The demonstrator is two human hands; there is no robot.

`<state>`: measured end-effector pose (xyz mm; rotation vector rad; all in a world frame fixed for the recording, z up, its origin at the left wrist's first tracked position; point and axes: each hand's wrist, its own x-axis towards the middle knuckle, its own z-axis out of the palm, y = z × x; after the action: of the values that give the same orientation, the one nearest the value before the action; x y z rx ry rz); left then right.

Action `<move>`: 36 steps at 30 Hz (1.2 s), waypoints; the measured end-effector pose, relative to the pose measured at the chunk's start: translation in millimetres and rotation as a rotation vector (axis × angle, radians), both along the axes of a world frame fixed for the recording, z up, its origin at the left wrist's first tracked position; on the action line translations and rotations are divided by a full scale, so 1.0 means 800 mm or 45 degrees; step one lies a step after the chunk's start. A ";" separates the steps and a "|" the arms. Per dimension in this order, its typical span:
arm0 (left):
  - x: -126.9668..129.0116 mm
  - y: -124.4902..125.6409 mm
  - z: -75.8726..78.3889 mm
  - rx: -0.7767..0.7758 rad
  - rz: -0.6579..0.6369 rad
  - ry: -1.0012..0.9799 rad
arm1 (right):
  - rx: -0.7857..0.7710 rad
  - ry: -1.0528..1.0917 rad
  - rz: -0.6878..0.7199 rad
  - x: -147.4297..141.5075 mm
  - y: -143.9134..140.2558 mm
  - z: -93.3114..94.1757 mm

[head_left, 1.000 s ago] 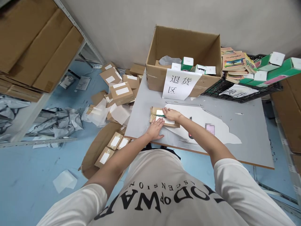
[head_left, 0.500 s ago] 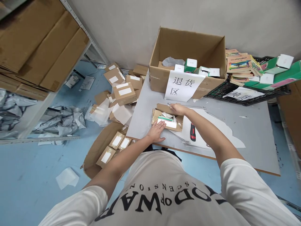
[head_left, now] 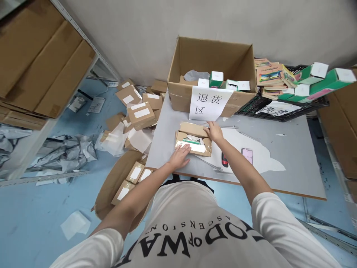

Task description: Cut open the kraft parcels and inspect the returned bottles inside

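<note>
A small cardboard box (head_left: 206, 152) lies on the table with its back flap raised. Inside it are crumpled white paper and a green and white carton (head_left: 192, 140). My left hand (head_left: 180, 156) rests on the box's front left part, fingers stretched out across its edge and white label. At the back right corner, my right hand (head_left: 214, 132) has its fingers bent round the edge of the raised flap; its thumb is mostly hidden. A black and red utility knife (head_left: 224, 160) lies on white sheets beside my right forearm.
A large cardboard box (head_left: 178, 96) with a paper sign stands behind, holding green and white cartons. To its right is a black crate (head_left: 284, 116) with booklets and cartons. A phone (head_left: 247, 155) lies on the table (head_left: 301, 163). Parcels (head_left: 142, 115) are piled on the floor at left.
My right hand has shifted from above the flap's middle to its right corner. The flap now leans further back. The phone, formerly behind my arm, shows; the whole view has shifted slightly.
</note>
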<state>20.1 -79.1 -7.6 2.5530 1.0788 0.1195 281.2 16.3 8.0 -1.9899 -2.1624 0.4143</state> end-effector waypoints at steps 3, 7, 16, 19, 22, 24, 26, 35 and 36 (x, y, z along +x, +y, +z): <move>-0.026 0.024 0.011 0.026 0.046 -0.057 | 0.192 -0.020 0.123 0.000 -0.028 0.019; -0.065 0.077 0.024 -0.008 -0.043 0.049 | 0.173 -0.032 0.413 -0.008 -0.072 0.030; -0.067 0.151 0.013 -0.034 -0.407 0.237 | -0.261 -0.188 0.529 -0.050 -0.097 0.021; -0.067 0.152 0.001 -0.024 -0.389 0.241 | -0.259 -0.225 0.423 -0.061 -0.098 0.024; -0.068 0.152 -0.008 -0.022 -0.369 0.227 | -0.221 -0.319 0.359 -0.070 -0.109 0.024; -0.068 0.153 -0.010 -0.026 -0.354 0.229 | -0.173 -0.392 0.332 -0.073 -0.125 0.019; -0.067 0.153 -0.011 -0.041 -0.341 0.238 | -0.060 -0.410 0.366 -0.076 -0.147 0.008; -0.066 0.148 -0.007 -0.172 -0.340 0.203 | 0.183 -0.291 0.416 -0.089 -0.226 -0.061; -0.065 0.147 -0.004 -0.185 -0.340 0.206 | 0.160 -0.278 0.411 -0.089 -0.227 -0.065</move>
<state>-31.8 38.6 -11.1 2.5785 0.7583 -0.2296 209.6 -165.5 -43.6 -1.6919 -2.5844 0.1001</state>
